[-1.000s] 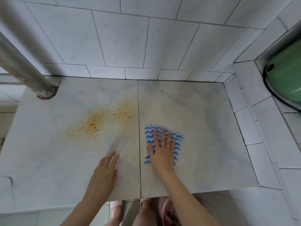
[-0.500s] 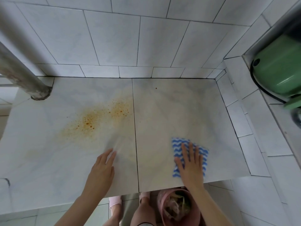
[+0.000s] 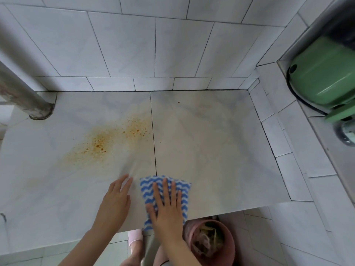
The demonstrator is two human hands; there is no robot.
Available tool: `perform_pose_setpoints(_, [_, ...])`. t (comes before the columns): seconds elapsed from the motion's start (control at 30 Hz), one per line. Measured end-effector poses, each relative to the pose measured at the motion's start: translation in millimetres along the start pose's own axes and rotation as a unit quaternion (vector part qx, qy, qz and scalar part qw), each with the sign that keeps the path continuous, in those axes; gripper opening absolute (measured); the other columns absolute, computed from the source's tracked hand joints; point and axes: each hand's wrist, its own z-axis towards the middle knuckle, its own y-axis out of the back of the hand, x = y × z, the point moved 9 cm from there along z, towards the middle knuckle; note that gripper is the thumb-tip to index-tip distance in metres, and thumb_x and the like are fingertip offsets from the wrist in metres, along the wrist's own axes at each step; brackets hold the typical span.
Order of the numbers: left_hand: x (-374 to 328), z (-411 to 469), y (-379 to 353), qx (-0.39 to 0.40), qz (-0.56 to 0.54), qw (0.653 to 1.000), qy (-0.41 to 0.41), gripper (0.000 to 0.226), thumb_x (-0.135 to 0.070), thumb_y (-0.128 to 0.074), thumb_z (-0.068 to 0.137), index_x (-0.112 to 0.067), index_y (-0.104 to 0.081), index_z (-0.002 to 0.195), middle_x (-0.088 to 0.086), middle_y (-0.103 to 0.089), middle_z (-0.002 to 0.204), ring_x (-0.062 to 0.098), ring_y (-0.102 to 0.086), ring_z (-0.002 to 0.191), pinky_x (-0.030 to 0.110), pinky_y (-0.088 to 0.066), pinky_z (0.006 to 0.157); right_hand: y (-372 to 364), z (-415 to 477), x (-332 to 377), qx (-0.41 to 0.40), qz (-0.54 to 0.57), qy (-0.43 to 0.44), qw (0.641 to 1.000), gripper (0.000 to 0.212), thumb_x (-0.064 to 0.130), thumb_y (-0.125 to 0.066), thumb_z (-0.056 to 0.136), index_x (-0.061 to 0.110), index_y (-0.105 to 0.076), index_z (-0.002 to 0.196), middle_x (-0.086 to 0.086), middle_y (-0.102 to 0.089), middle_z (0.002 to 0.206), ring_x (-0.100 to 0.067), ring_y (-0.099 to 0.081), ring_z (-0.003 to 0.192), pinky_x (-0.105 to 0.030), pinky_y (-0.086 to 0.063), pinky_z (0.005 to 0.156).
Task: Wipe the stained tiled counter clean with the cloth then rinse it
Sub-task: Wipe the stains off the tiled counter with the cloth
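Tiled counter (image 3: 211, 150) bore an orange stain (image 3: 99, 144) on its left tile, apart from the blue cloth (image 3: 147, 189) at its near edge. Seemingly thin, limp and light, the cloth was best driven flat-palmed, as the right hand (image 3: 167, 214) pressed it with straight, spread fingers. The left hand (image 3: 115, 202) rested flat beside it, empty.

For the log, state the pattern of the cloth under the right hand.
The flat cloth has blue-and-white wavy stripes; head view shows it best.
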Motion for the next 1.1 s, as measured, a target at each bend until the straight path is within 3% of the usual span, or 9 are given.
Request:
perform_pose_setpoints(0.2, [-2.4, 1.3, 1.3, 0.009, 0.009, 1.000, 0.017, 0.054, 0.009, -0.073, 0.064, -0.002, -0.061, 0.116, 0.017, -0.058, 0.120, 0.032, -0.055, 0.105, 0.039, -0.056, 0.063, 17.9, 27.5, -108.1, 0.001, -0.006, -0.078, 0.997, 0.063, 0.057, -0.023, 0.095, 0.028, -0.014, 0.150, -0.003, -0.011, 0.158, -0.026, -0.002, 0.145, -0.042, -0.005, 0.115])
perform_pose_setpoints(0.33, [-4.1, 6.3, 2.3, 0.012, 0.009, 0.999, 0.049, 0.043, 0.009, -0.070, 0.069, -0.001, -0.063, 0.110, 0.018, -0.060, 0.116, 0.035, -0.057, 0.102, 0.040, -0.056, 0.058, 40.4, 49.4, -195.7, 0.003, 0.013, -0.184, 0.983, 0.073, 0.065, -0.004, 0.092, 0.021, -0.017, 0.149, -0.007, -0.017, 0.155, -0.034, -0.016, 0.143, -0.044, -0.008, 0.114])
perform_pose_setpoints(0.43, [-9.1, 11.9, 4.3, 0.013, 0.008, 0.998, 0.060, 0.037, 0.008, -0.068, 0.071, -0.002, -0.065, 0.106, 0.017, -0.060, 0.114, 0.036, -0.059, 0.098, 0.038, -0.055, 0.054, 54.6, 72.2, -236.3, -0.003, 0.017, -0.236, 0.972, 0.089, 0.074, 0.012, 0.079, 0.022, -0.006, 0.149, -0.010, -0.004, 0.158, -0.034, -0.003, 0.145, -0.046, 0.002, 0.116])
perform_pose_setpoints(0.53, [-18.1, 21.7, 5.5, 0.009, 0.000, 0.999, 0.046, 0.037, 0.008, -0.066, 0.073, -0.003, -0.064, 0.108, 0.015, -0.059, 0.115, 0.034, -0.059, 0.099, 0.036, -0.054, 0.054, 59.6, 102.4, -239.2, 0.003, 0.013, -0.282, 0.959, 0.070, 0.061, -0.011, 0.093, 0.021, 0.002, 0.149, -0.012, 0.006, 0.158, -0.034, 0.009, 0.144, -0.049, 0.006, 0.116])
perform_pose_setpoints(0.6, [-24.8, 31.0, 5.4, 0.007, -0.006, 0.999, 0.034, 0.039, 0.007, -0.064, 0.075, -0.003, -0.062, 0.112, 0.014, -0.058, 0.118, 0.033, -0.058, 0.101, 0.036, -0.054, 0.056, 55.9, 127.2, -217.1, 0.010, 0.004, -0.256, 0.967, 0.066, 0.055, -0.015, 0.096, 0.021, 0.003, 0.149, -0.012, 0.007, 0.158, -0.034, 0.011, 0.144, -0.048, 0.008, 0.116])
perform_pose_setpoints(0.73, [-34.8, 48.6, -1.5, 0.014, -0.006, 1.000, 0.018, 0.040, 0.005, -0.063, 0.076, -0.004, -0.060, 0.115, 0.016, -0.057, 0.120, 0.034, -0.057, 0.104, 0.038, -0.056, 0.064, 43.0, 164.2, -139.7, 0.032, 0.005, -0.129, 0.991, 0.080, 0.061, 0.009, 0.076, 0.026, 0.005, 0.148, -0.007, 0.013, 0.157, -0.033, 0.014, 0.144, -0.043, 0.017, 0.112])
perform_pose_setpoints(0.83, [-38.7, 56.1, -6.0, 0.018, -0.008, 1.000, 0.018, 0.040, 0.005, -0.064, 0.075, -0.003, -0.060, 0.114, 0.017, -0.058, 0.119, 0.035, -0.057, 0.105, 0.040, -0.056, 0.066, 34.1, 164.6, -82.1, 0.031, 0.019, -0.023, 0.999, 0.071, 0.065, 0.009, 0.083, 0.030, 0.007, 0.145, -0.001, 0.017, 0.154, -0.028, 0.021, 0.142, -0.038, 0.024, 0.110])
perform_pose_setpoints(1.03, [-37.2, 58.2, -8.2, 0.014, -0.013, 1.000, 0.018, 0.041, 0.004, -0.066, 0.074, -0.005, -0.061, 0.113, 0.015, -0.058, 0.117, 0.032, -0.056, 0.103, 0.038, -0.056, 0.066, 28.0, 141.7, -74.7, 0.028, 0.007, 0.113, 0.993, 0.062, 0.060, -0.014, 0.095, 0.030, -0.016, 0.149, 0.000, -0.009, 0.158, -0.019, 0.003, 0.145, -0.038, 0.005, 0.116])
perform_pose_setpoints(1.1, [-37.1, 60.1, -7.1, 0.013, -0.009, 1.000, 0.013, 0.041, 0.005, -0.066, 0.073, -0.006, -0.061, 0.113, 0.013, -0.058, 0.116, 0.031, -0.056, 0.102, 0.037, -0.057, 0.064, 34.7, 152.8, -106.7, 0.021, 0.008, 0.083, 0.996, 0.064, 0.062, -0.015, 0.094, 0.027, -0.025, 0.147, -0.003, -0.020, 0.156, -0.024, -0.008, 0.144, -0.040, -0.003, 0.115])
